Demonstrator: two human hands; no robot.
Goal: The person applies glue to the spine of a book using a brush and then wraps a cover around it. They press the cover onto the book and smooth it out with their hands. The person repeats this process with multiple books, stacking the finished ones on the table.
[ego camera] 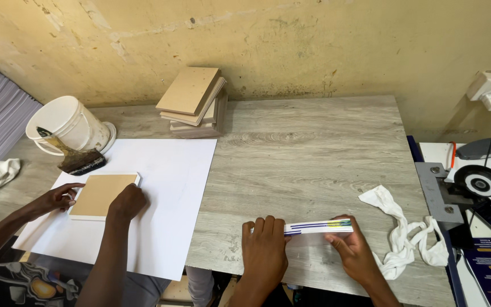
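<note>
My left hand (263,250) and my right hand (352,249) hold a thin flat white panel (317,227) edge-up on the grey wood-grain table (302,148), near its front edge. The panel's edge shows blue stripes and a patch of yellow. My left fingers grip its left end and my right fingers grip its right end. At the left, another person's two hands (95,200) press a brown board with a white border (102,195) down on a large white sheet (160,193).
A stack of brown boards (193,99) stands at the back by the wall. A tilted white bucket (66,125) and a dark brush (82,161) lie at the back left. A white rag (404,230) lies right of my hands. A machine with a round disc (481,182) sits at the right edge.
</note>
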